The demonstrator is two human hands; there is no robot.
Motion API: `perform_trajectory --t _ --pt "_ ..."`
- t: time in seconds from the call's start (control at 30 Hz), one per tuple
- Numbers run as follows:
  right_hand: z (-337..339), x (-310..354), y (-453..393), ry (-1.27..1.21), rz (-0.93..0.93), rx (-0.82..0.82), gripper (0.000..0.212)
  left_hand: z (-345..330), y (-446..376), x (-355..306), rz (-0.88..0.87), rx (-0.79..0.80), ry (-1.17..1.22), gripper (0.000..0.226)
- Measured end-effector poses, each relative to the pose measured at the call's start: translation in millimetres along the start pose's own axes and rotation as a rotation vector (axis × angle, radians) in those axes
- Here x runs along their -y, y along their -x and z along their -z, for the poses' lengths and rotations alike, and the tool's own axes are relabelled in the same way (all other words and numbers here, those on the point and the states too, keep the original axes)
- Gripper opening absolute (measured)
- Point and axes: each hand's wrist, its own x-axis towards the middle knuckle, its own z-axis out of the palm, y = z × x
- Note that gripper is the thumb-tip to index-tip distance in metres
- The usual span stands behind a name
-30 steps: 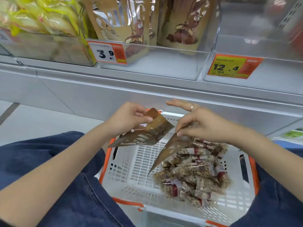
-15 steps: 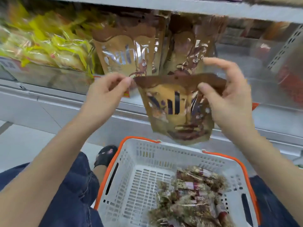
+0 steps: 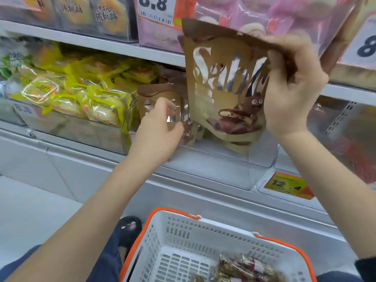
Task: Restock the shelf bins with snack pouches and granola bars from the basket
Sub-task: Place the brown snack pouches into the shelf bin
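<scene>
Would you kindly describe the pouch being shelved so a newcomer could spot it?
Find the clear shelf bin right of the yellow packs. Above it, the right hand grips a gold-brown pouch; unlike the pouches standing in the bin, it is raised.

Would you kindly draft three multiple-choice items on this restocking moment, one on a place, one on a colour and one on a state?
1. Where is the gold-brown foil snack pouch held by the right hand?
A. raised in front of the shelf
B. lying in the basket
C. on the floor

2. What colour is the rim of the white plastic basket?
A. blue
B. orange
C. green

3. What is the left hand doing?
A. hanging idle
B. lifting the basket
C. touching the pouches standing in the clear shelf bin

Answers: 1 A, its fingers grip the pouch's top edge above the bin. 2 B, the rim is orange. 3 C, its fingers reach those pouches.
</scene>
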Motion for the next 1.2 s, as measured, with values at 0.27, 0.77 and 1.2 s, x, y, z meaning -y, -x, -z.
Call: perform_trajectory --t 0.27,0.77,1.2 --pt "10 -26 80 0.135 -0.529 0.545 0.021 -16 9 15 -0.077 0.442 -0.535 0.041" --pt "49 -30 48 0.242 -0.616 0.621 0.060 -35 31 -5 -0.169 0.437 -0.488 0.042" --pt "177 24 244 0.240 -1.075 0.466 0.030 -97 128 25 -0.326 0.408 -0.221 0.032"
